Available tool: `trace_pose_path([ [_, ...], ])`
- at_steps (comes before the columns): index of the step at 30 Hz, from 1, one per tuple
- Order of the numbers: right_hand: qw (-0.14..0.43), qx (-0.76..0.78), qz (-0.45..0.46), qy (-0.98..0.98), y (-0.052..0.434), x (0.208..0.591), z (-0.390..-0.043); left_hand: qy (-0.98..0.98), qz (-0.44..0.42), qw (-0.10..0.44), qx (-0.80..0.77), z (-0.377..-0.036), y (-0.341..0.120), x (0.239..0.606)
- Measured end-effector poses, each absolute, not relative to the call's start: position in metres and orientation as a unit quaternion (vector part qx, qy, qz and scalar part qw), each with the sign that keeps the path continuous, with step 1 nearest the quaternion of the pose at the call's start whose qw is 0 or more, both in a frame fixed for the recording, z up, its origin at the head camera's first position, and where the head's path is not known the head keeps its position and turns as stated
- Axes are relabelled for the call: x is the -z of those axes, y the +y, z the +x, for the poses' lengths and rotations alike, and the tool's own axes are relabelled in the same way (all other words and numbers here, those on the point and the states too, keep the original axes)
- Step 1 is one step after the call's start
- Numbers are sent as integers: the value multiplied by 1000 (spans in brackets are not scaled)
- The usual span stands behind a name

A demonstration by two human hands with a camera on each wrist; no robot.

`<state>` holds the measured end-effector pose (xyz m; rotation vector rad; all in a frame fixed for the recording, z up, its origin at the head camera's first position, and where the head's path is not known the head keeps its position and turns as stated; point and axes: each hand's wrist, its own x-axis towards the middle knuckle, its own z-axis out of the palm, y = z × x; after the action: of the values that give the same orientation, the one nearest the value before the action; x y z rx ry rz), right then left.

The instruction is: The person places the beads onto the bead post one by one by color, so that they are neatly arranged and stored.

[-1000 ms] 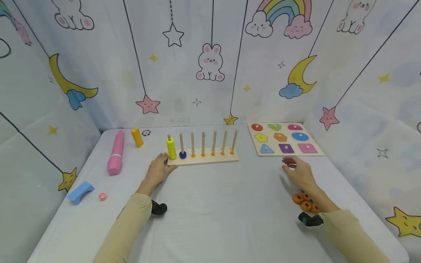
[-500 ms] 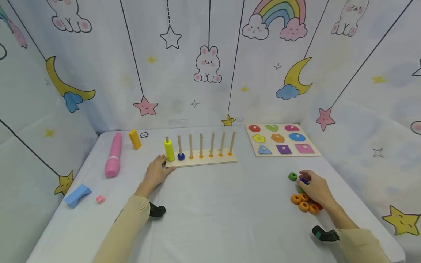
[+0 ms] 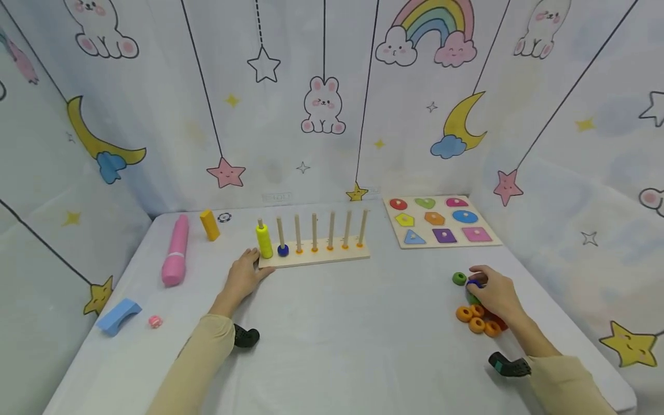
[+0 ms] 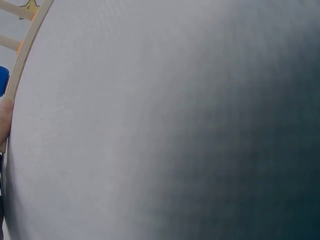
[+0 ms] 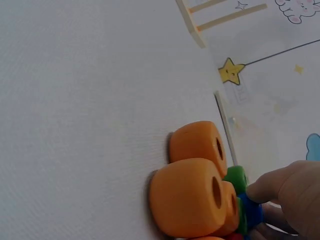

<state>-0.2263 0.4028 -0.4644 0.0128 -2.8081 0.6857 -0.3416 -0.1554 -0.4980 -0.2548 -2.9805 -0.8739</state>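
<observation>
In the head view, my left hand (image 3: 242,276) grips the left end of a wooden peg board (image 3: 321,257), thumb along its front edge. Yellow beads (image 3: 264,242) are stacked on the leftmost peg, and one dark blue bead (image 3: 282,251) sits at the foot of the second. My right hand (image 3: 497,295), over on the right, pinches a blue bead (image 5: 254,212) between thumb and fingers. Beside it lie a green bead (image 3: 459,278) and several orange beads (image 3: 476,325). Red beads are partly hidden under the hand. Only the thumb (image 4: 5,119) shows in the left wrist view.
A shape puzzle board (image 3: 415,242) lies at the back right. On the left are a pink bottle-like object (image 3: 175,253), a yellow block (image 3: 210,225), a blue arch block (image 3: 119,316) and a small pink ball (image 3: 155,321). A patterned cloth (image 3: 249,132) stands behind the white table.
My right hand has come back from near the puzzle board to the loose beads and taken hold of a blue one. The left hand stays on the peg board. The head view shifts slightly.
</observation>
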Motion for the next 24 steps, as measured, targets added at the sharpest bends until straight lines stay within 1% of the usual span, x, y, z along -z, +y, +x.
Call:
trace_pose_path([
  [6,184,-253,15,-950,390,453,-236,-956,-84,21,280,-342,-157,497],
  [9,215,-272,47,-937,369,452,-249,-957,-81,13,277,-339,-159,498],
  [12,234,-300,95,-920,340,449,-265,-957,-79,11,279,-338,-160,500],
  [18,223,-361,199,-883,266,431,-299,-957,-73,4,281,-338,-158,502],
  [24,217,-392,306,-840,180,405,-331,-958,-82,18,273,-341,-157,497],
])
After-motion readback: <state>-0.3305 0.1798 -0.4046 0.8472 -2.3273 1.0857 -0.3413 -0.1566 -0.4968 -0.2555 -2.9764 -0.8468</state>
